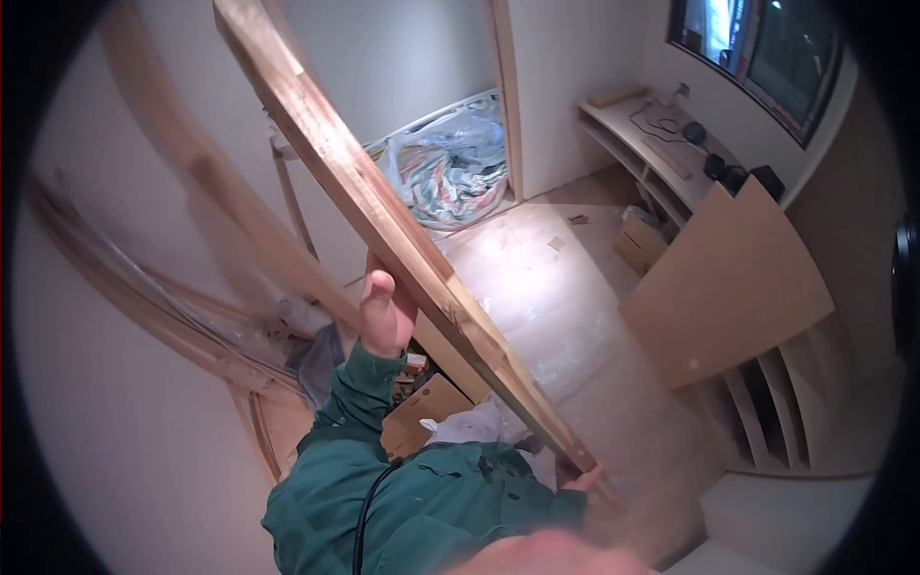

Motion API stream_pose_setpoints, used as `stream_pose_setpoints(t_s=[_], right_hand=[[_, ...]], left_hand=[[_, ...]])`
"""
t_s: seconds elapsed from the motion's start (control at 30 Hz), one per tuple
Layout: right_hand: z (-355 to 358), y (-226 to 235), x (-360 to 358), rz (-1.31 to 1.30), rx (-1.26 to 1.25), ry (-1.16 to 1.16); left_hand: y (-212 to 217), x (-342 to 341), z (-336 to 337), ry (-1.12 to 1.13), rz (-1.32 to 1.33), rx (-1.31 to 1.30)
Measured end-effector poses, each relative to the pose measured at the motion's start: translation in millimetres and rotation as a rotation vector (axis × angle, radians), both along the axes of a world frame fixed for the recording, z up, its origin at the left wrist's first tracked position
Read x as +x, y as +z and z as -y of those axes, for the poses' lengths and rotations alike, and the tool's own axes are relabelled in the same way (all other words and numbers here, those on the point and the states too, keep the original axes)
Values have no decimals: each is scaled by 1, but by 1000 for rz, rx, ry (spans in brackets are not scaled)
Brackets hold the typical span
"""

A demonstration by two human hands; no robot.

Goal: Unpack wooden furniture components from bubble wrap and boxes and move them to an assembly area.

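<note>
A long wooden beam point(383, 206) runs at a slant across the view, from the upper left down to the lower right. My left hand point(391, 311), in a green sleeve, grips it near the middle; the thumb shows at the near side and the other fingers are hidden behind the wood. Close to the beam's lower end, my right hand point(583, 476) is closed on it, partly covered by the wood.
Crumpled plastic sheeting point(450, 172) lies in a recess at the back. A desk point(661, 144) with cables stands under a window at the right, a large board point(738, 278) leaning before it. Below my left arm sits a cardboard box point(426, 412). Wooden strips point(172, 340) line the left wall.
</note>
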State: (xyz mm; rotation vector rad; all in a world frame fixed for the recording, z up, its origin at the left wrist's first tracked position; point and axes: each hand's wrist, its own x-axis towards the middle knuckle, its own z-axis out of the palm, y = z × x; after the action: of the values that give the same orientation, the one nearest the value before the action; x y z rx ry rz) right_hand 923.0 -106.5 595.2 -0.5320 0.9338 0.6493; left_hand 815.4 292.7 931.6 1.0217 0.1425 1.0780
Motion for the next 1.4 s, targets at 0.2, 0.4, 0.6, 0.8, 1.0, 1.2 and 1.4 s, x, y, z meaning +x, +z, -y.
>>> stream_pose_setpoints(t_s=[0.2,0.4,0.6,0.8,1.0,1.2,1.4], right_hand=[[-35,54,42,201,-93,-63],[-105,89,68,281,22,229],[-227,94,39,193,181,559],[-323,103,8,60,348,807],[-391,176,4,35,417,914],[-460,192,77,271,540,979],[-541,223,208,454,699,879]], left_hand=[[-24,-50,-36,256,66,-76],[-16,-119,-62,556,122,-154],[-11,-229,-85,1216,-79,63],[35,-307,-57,1357,29,-164],[29,-322,-19,1841,-91,111],[-13,-248,-18,2068,-38,52],[-21,-144,-46,1582,100,-324]])
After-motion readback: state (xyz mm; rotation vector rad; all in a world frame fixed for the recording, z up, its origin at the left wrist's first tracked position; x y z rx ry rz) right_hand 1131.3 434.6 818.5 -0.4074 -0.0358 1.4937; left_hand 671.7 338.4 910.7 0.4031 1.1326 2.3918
